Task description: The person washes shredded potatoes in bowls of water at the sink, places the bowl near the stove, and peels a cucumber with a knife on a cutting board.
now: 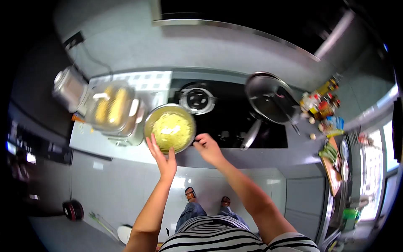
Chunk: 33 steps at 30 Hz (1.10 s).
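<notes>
A round metal bowl (pixel 192 122) sits near the counter's front edge, just left of the cooktop. Pale yellow-green shredded food (pixel 170 128) fills much of it. My left hand (pixel 164 160) holds the bowl at its near left side, with long fingers along the rim and the thumb over the near edge. Just off the bowl's right side is my right hand (pixel 209 150), its fingers partly bent with a gap between thumb and forefinger. Nothing shows in that gap. Whether its fingertips touch the rim I cannot tell.
A clear-topped steamer (pixel 126 134) with yellow corn-like pieces inside stands left of the bowl. On the black cooktop (pixel 226 134) are a burner (pixel 197 100) and, to the right, a large pan (pixel 268 101) with its handle toward me. Bottles (pixel 327 88) and a cutting board (pixel 333 176) with green vegetables lie farther right.
</notes>
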Motion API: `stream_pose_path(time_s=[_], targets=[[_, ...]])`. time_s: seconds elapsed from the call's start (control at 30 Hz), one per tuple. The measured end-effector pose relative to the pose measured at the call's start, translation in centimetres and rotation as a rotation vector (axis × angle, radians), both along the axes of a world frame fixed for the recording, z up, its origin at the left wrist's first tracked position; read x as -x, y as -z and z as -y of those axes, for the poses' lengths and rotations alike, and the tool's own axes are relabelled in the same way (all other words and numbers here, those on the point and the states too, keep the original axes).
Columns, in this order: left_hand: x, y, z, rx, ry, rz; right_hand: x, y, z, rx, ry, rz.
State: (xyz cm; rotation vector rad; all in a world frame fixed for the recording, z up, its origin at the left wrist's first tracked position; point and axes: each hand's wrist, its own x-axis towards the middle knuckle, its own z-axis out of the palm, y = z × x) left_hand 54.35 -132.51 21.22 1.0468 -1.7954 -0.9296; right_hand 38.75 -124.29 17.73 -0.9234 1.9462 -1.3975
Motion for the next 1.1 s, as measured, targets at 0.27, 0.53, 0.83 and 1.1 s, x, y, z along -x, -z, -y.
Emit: stream_pose_path(time_s=[0.27,0.53,0.83,1.1], targets=[[12.3,-6.3,-15.7,0.277,0.608,-0.091,6.5,-8.6,-21.5,0.11,0.195,-0.29],[27.6,-3.5,-41.8,0.208,1.175,-0.056,15.9,-4.9,-51.9,0.05,0.662,-0.38],[37.8,-0.9,-64.1,0.15,1.608,0.025,18.9,-2.8,-75.4,0.035,1.1,-0.213],[48.6,2.8,-74.4,0.11,1.768,0.035,25.4,0.2,-86.3,-0.15,1.272,-0.125]])
